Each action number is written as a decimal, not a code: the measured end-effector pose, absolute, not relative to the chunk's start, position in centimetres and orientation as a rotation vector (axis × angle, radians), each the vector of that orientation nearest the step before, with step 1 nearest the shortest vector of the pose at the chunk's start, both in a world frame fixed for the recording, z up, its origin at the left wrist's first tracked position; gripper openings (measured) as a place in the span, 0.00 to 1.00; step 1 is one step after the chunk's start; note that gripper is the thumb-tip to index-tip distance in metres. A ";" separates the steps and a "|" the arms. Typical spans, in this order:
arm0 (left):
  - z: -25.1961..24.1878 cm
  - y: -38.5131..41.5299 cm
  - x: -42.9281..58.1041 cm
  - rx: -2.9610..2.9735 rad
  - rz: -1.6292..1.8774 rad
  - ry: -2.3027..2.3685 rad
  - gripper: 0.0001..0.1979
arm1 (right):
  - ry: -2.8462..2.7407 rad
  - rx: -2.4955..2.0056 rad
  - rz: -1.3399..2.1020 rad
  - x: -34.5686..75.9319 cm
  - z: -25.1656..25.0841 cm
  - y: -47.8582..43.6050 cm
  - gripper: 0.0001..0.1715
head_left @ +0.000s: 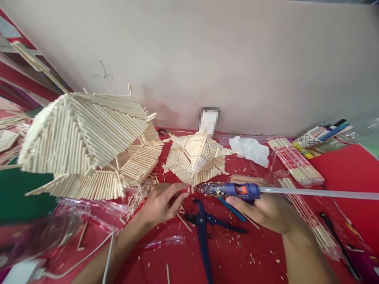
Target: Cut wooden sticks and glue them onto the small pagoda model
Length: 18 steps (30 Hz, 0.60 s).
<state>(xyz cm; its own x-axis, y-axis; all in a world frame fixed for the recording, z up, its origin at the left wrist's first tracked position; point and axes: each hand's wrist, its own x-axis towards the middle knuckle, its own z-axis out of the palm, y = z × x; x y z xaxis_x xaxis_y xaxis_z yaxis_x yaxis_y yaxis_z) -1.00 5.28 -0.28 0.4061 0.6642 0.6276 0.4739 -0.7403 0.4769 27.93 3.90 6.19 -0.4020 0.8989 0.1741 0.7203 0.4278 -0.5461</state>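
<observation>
My right hand (268,209) grips a blue hot glue gun (226,190), with a long clear glue stick (316,193) out of its back end. The gun's nozzle points left, close to the fingertips of my left hand (162,201). Those fingertips pinch a short piece of wooden stick (188,190). Just behind them stands a small pointed roof model (183,161) of glued wooden sticks. Whether the nozzle touches the piece I cannot tell. Below my hands lies a dark blue hand cutter (201,227), its handles apart.
A larger stick-built house model (100,130) stands at the left. Packed chopsticks (296,161) and a pen holder (314,136) are at the right. Crumpled white paper (250,150) lies behind. A white cable (85,252) crosses the front left. Wood scraps litter the red table (237,260).
</observation>
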 end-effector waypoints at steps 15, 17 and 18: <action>-0.2 5.3 -1.0 2.496 1.293 0.987 0.08 | -2.236 -1.367 0.716 27.2 7.4 4.1 0.27; -0.3 5.3 -0.9 2.506 1.297 0.982 0.08 | -2.235 -1.376 0.699 27.2 7.5 4.2 0.27; -0.3 5.3 -0.9 2.510 1.294 0.984 0.08 | -2.241 -1.383 0.681 27.2 7.5 4.2 0.27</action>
<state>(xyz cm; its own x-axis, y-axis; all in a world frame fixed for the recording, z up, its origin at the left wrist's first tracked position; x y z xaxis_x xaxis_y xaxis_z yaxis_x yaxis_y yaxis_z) -0.90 5.34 -0.31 0.4122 0.6148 0.6724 0.4842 -0.7730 0.4100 27.21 4.17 7.47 -0.4179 0.9036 0.0941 0.6984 0.3858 -0.6028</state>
